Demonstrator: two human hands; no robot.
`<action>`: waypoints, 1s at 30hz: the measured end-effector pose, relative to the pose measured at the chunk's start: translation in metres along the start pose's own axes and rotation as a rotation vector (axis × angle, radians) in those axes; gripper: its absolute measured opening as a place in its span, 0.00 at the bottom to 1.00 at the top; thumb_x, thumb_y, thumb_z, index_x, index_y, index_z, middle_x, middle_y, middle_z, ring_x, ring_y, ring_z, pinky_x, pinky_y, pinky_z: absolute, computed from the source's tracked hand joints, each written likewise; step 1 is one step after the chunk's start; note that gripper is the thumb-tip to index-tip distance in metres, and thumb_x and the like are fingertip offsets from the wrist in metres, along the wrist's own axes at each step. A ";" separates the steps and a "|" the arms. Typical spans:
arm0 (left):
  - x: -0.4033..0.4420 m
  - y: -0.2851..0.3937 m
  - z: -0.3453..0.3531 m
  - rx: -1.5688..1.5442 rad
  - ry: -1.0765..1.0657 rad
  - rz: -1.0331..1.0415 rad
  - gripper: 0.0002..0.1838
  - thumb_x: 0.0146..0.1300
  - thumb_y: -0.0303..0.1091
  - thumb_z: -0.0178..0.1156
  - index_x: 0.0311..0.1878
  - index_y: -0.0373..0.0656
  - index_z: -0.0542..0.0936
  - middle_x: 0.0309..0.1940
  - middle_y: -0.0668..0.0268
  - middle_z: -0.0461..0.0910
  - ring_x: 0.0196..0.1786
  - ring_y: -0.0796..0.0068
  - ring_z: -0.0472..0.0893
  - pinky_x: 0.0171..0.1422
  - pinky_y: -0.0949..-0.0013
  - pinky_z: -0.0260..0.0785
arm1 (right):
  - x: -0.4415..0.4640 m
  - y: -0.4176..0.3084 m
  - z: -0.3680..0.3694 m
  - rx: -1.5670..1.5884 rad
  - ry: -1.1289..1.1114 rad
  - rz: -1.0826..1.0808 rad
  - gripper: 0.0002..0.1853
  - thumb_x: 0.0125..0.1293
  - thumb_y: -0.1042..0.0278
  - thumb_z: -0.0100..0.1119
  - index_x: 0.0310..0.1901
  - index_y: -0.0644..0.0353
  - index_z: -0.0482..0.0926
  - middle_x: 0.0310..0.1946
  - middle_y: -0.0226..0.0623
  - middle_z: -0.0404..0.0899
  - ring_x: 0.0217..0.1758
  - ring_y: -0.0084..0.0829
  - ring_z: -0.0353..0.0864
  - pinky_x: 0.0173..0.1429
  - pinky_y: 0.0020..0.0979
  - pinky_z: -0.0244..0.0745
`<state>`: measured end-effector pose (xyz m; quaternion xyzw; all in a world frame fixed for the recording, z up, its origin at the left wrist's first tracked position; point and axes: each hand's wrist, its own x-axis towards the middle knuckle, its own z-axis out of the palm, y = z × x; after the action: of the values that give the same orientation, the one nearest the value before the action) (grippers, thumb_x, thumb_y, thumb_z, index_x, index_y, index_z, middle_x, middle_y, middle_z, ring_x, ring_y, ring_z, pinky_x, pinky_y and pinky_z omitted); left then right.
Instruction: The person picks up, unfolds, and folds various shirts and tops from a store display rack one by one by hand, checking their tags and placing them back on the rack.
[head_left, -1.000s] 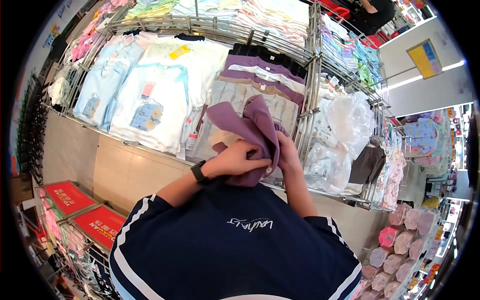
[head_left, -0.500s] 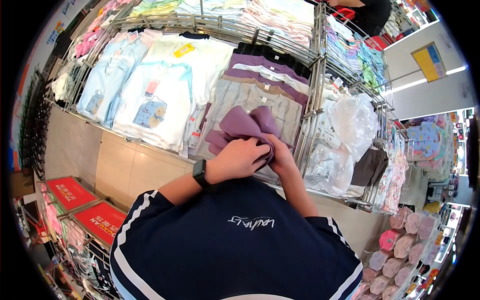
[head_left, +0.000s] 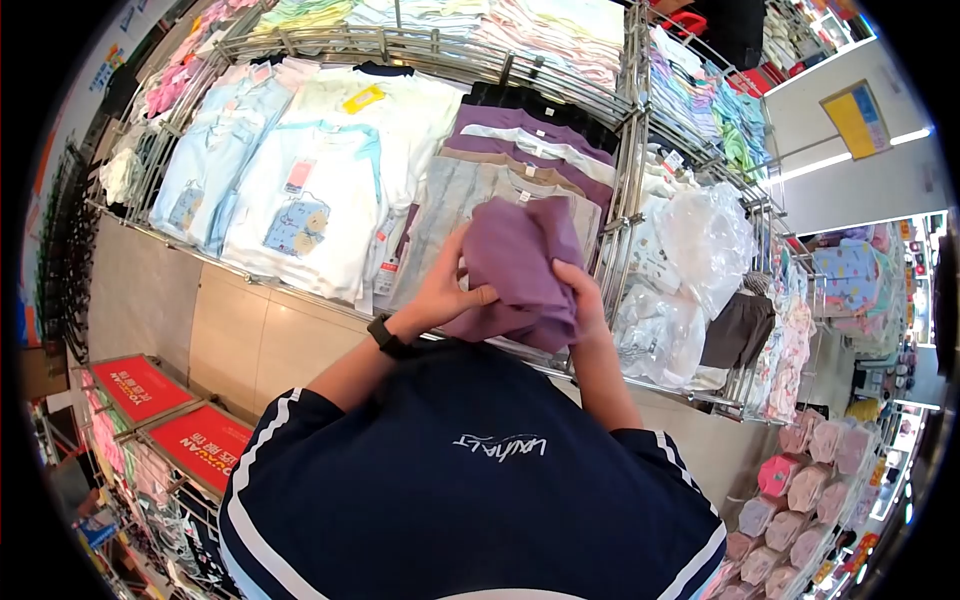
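Note:
A purple folded garment (head_left: pixel 522 258) is held up in front of me, over a pile of shirts. My left hand (head_left: pixel 443 290) grips its left side, thumb across the front and the other fingers partly hidden behind the cloth. On the right side, my right hand (head_left: pixel 583 298) clasps the edge with its thumb on top. The garment's exact kind does not show. Beneath it lies a grey patterned shirt (head_left: pixel 448 195), with purple shirts (head_left: pixel 480 128) layered behind.
White shirts with a bear print (head_left: pixel 300 205) lie to the left, beside light blue tops (head_left: pixel 205 165). A metal rail (head_left: pixel 622 225) divides these from plastic-wrapped clothes (head_left: pixel 705 235) on the right. Red signs (head_left: pixel 143 398) stand at lower left.
The bunched purple garment is now spread into a flatter bundle. My hands have moved apart, the left one to the left side of the cloth and the right one to its right edge.

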<state>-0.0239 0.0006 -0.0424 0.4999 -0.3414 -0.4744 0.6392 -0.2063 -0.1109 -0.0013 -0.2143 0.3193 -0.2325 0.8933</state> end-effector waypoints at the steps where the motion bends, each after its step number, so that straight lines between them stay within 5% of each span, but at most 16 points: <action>1: 0.003 -0.004 -0.006 0.082 -0.048 0.047 0.31 0.59 0.29 0.67 0.66 0.45 0.69 0.61 0.53 0.71 0.64 0.72 0.69 0.62 0.64 0.68 | -0.001 0.003 0.005 -0.069 0.007 -0.039 0.24 0.67 0.65 0.58 0.61 0.67 0.69 0.51 0.43 0.79 0.53 0.35 0.80 0.58 0.35 0.74; 3: 0.008 0.002 -0.012 0.305 -0.050 0.165 0.19 0.66 0.31 0.60 0.59 0.38 0.75 0.54 0.56 0.78 0.57 0.72 0.76 0.61 0.67 0.69 | -0.002 0.005 0.017 -0.133 0.070 -0.148 0.24 0.66 0.67 0.60 0.61 0.67 0.70 0.52 0.40 0.78 0.53 0.33 0.79 0.58 0.33 0.74; 5: 0.015 0.033 -0.011 0.028 0.069 0.151 0.13 0.70 0.35 0.56 0.52 0.36 0.78 0.46 0.62 0.81 0.49 0.77 0.78 0.55 0.71 0.71 | 0.000 0.001 0.017 -0.167 0.118 -0.245 0.23 0.65 0.69 0.61 0.60 0.67 0.71 0.52 0.40 0.78 0.53 0.32 0.79 0.58 0.33 0.74; 12: 0.026 0.079 -0.018 -0.449 0.330 -0.029 0.15 0.74 0.44 0.51 0.41 0.41 0.77 0.35 0.71 0.80 0.36 0.87 0.76 0.41 0.79 0.71 | -0.005 -0.017 0.014 -0.256 0.160 -0.327 0.20 0.65 0.74 0.61 0.57 0.67 0.74 0.51 0.40 0.80 0.53 0.32 0.80 0.58 0.31 0.75; 14: 0.034 0.059 -0.018 -0.454 0.267 -0.022 0.15 0.72 0.44 0.53 0.46 0.40 0.77 0.37 0.69 0.80 0.37 0.83 0.78 0.43 0.76 0.72 | -0.003 -0.011 0.011 -0.259 0.154 -0.371 0.21 0.65 0.76 0.60 0.59 0.68 0.73 0.53 0.42 0.79 0.53 0.32 0.80 0.59 0.31 0.75; 19: 0.018 0.009 0.003 -0.063 -0.311 -0.193 0.21 0.69 0.39 0.58 0.60 0.37 0.73 0.49 0.65 0.80 0.52 0.76 0.77 0.56 0.68 0.71 | 0.009 0.024 -0.002 -0.220 -0.048 -0.344 0.31 0.76 0.45 0.36 0.66 0.65 0.64 0.64 0.39 0.70 0.68 0.36 0.67 0.74 0.40 0.54; 26: 0.019 0.001 0.002 -0.249 0.014 -0.244 0.17 0.71 0.34 0.56 0.59 0.36 0.74 0.53 0.65 0.79 0.55 0.77 0.76 0.60 0.71 0.68 | 0.000 -0.010 -0.012 -0.118 0.070 -0.539 0.20 0.77 0.58 0.44 0.60 0.65 0.72 0.58 0.39 0.76 0.64 0.34 0.72 0.71 0.39 0.60; 27: 0.019 0.002 -0.005 -0.289 0.054 -0.276 0.18 0.71 0.34 0.56 0.59 0.36 0.74 0.53 0.65 0.79 0.55 0.77 0.76 0.61 0.71 0.67 | -0.004 -0.014 -0.013 -0.140 0.032 -0.582 0.19 0.75 0.65 0.46 0.62 0.65 0.69 0.60 0.40 0.74 0.65 0.35 0.70 0.72 0.40 0.59; 30: 0.019 0.005 -0.009 -0.332 0.133 -0.184 0.18 0.71 0.39 0.57 0.55 0.35 0.76 0.48 0.67 0.80 0.49 0.78 0.78 0.55 0.73 0.69 | -0.011 -0.011 -0.007 -0.142 0.051 -0.639 0.24 0.73 0.63 0.49 0.66 0.66 0.64 0.64 0.43 0.69 0.68 0.38 0.66 0.74 0.42 0.55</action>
<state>-0.0082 -0.0138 -0.0407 0.4470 -0.1686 -0.5465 0.6878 -0.2214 -0.1151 0.0043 -0.3597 0.2735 -0.4834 0.7498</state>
